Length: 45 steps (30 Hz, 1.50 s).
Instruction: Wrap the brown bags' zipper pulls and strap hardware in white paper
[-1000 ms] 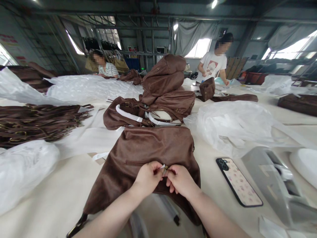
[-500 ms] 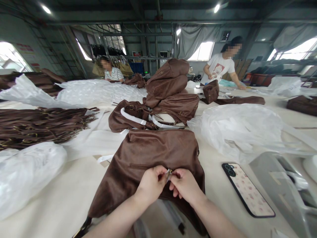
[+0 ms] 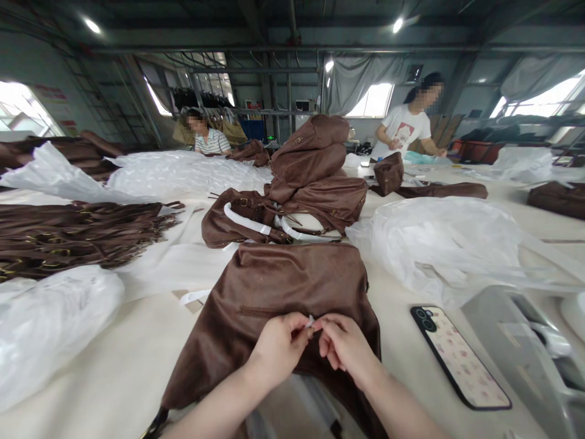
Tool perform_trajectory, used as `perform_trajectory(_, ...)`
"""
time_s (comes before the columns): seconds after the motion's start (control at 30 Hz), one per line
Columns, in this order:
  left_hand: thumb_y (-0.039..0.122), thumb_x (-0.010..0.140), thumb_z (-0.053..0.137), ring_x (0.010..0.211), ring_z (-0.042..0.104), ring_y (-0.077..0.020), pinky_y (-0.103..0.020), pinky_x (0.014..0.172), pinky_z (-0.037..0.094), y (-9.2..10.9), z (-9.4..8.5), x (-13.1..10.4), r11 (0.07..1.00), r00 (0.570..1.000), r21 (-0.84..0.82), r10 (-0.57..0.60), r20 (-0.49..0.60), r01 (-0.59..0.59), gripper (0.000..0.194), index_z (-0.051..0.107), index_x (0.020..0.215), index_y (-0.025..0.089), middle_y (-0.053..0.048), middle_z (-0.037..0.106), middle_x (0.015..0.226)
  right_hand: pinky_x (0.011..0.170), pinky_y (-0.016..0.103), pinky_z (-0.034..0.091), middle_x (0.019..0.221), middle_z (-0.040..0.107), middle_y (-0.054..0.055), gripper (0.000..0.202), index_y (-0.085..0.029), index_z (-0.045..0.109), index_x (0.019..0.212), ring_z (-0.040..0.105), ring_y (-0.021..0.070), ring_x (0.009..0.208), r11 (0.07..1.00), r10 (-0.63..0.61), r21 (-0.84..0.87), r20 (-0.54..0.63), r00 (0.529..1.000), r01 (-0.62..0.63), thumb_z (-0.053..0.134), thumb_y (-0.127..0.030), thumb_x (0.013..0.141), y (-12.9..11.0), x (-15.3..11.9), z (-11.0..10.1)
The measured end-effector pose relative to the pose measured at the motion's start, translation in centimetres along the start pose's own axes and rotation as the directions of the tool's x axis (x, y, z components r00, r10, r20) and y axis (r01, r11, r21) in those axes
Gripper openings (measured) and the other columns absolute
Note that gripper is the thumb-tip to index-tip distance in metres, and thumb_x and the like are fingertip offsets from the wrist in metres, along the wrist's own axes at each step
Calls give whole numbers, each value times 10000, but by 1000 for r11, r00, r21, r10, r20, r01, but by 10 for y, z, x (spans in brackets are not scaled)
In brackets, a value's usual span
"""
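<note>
1. Left hand (image 3: 278,347): thumb and forefinger are pinched together on a small white piece (image 3: 311,320).
2. Right hand (image 3: 345,344): the forefinger reaches to the same piece, close against the left fingertips, with the remaining fingers loosely bent; whether it grips anything, I cannot tell.
3. Both are above a brown bag (image 3: 292,274), which lies on the pale tabletop (image 3: 128,353) directly before the person, its pocket slit (image 3: 258,312) left of the fingers.
4. Just beyond the bag sits another one with white-wrapped handles (image 3: 247,221), and behind that rises a pile of brown bags (image 3: 315,155).
5. On the right, a patterned phone (image 3: 461,360) lies near clear plastic wrapping (image 3: 443,235).
6. On the left, crumpled plastic (image 3: 59,323) lies near a heap of brown straps (image 3: 77,235).
7. Farther off are two people, one in a striped shirt (image 3: 214,143), the other in a white printed T-shirt (image 3: 404,131).
</note>
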State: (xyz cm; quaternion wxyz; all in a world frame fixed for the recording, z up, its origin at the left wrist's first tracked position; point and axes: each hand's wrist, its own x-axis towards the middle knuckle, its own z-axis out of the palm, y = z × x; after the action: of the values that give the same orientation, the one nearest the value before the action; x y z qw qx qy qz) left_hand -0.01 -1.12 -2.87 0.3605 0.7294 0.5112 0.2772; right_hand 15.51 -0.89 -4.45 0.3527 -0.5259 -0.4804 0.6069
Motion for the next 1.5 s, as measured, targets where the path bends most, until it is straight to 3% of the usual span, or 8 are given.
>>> perform_trajectory(0.2,258,812,494,625,600,-129,-205,605,455,-7,0,5,971,988,-185,-152,16,152,215,684,802,157,-23,682,728,267,173,212,452,564,-24,353,-110,628,924,420,71,266,978,189,-106,63,980,-182,447,-402,844,-2,-1,-2)
perform_trajectory(0.5,266,809,519,733,641,-154,-224,702,479,-5,0,7,982,989,-134,-141,-45,133,225,730,822,189,-20,718,808,282,170,224,520,578,-19,374,-123,608,752,422,49,308,994,86,57,46,995,-88,581,-494,731,7,4,6)
perform_trajectory(0.63,191,854,476,786,627,-152,-243,754,475,4,-1,0,983,989,182,14,-146,13,241,715,867,209,-30,682,849,284,173,212,517,565,-27,367,-134,579,702,391,39,307,980,71,189,-12,997,-67,617,-499,689,10,5,12)
perform_trajectory(0.8,93,862,439,835,608,-200,-319,739,512,18,2,-13,694,983,706,184,13,-139,338,614,1138,178,-69,631,952,275,185,159,491,546,-21,318,-152,524,574,342,27,288,939,67,340,-34,997,-52,647,-432,659,9,4,16)
perform_trajectory(1.0,25,808,449,861,604,-238,-378,707,549,28,4,-21,540,977,817,157,141,-205,387,602,1140,151,-88,613,1002,280,182,182,480,550,-13,244,-137,572,594,395,48,297,891,102,444,19,995,-100,610,-364,675,5,1,13)
perform_trajectory(1.23,210,918,333,803,637,-182,-335,762,537,15,-1,-10,964,997,261,-23,-72,41,315,622,1034,165,-74,655,896,284,171,207,485,567,-20,255,-138,585,618,402,44,301,952,83,297,-33,996,-70,611,-381,690,4,1,14)
perform_trajectory(1.33,408,910,330,621,634,-153,-267,583,539,5,-3,-1,924,941,-179,-332,62,338,408,620,926,121,-59,656,738,280,165,242,497,583,-24,249,-141,611,682,429,52,304,988,74,139,-27,997,-69,556,-380,729,6,7,16)
perform_trajectory(1.5,488,745,537,626,627,-144,-228,579,511,1,-2,2,911,947,-267,-279,160,314,355,635,783,149,-20,648,688,290,165,268,511,610,-15,259,-158,612,690,443,59,302,994,65,-88,-14,998,-66,478,-339,820,0,-4,17)
